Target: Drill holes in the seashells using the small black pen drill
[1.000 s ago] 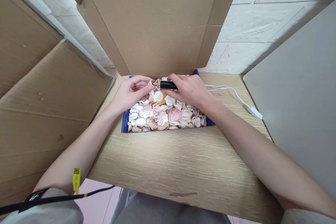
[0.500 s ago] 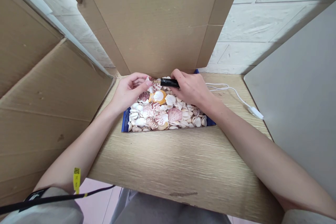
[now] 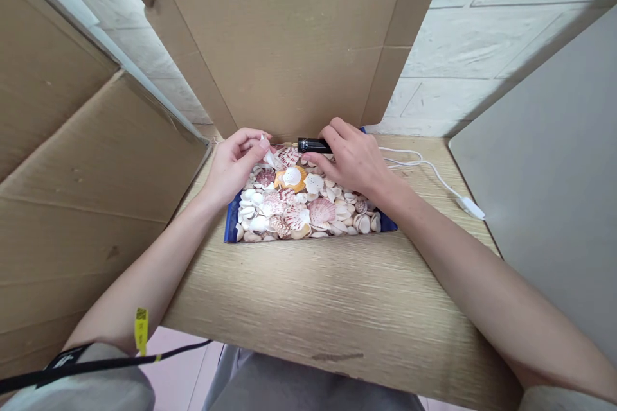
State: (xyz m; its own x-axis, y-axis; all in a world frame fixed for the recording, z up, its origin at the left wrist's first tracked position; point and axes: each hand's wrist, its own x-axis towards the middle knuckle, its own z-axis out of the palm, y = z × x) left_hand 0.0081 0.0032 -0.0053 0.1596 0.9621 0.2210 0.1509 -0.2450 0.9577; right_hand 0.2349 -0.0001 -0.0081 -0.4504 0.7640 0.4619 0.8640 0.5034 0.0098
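In my right hand [image 3: 354, 151] is a black mini drill [image 3: 313, 145], its brass-coloured chuck and thin bit pointing left. The fingers wrap the body from above. My left hand [image 3: 236, 157] pinches a small white piece [image 3: 274, 159] near the bit; I cannot tell whether it is a shell or folded tissue. Whether the bit touches that piece is unclear. Beneath both hands lies a shallow blue-edged box [image 3: 232, 221] full of seashells. A scallop shell [image 3: 322, 210] with small holes and a white shell on an orange one [image 3: 292, 176] lie among them.
Behind the shells stands a raised cardboard flap [image 3: 289, 45]. Cardboard [image 3: 87, 192] walls the left side, and a grey panel [image 3: 549, 160] the right. A white cable [image 3: 434, 173] with an inline switch [image 3: 470, 207] lies on the wooden table [image 3: 299, 302].
The white piece now shows lower and larger below my left fingertips. The hands are slightly further apart, exposing more of the chuck and bit. My right fingers have shifted on the drill.
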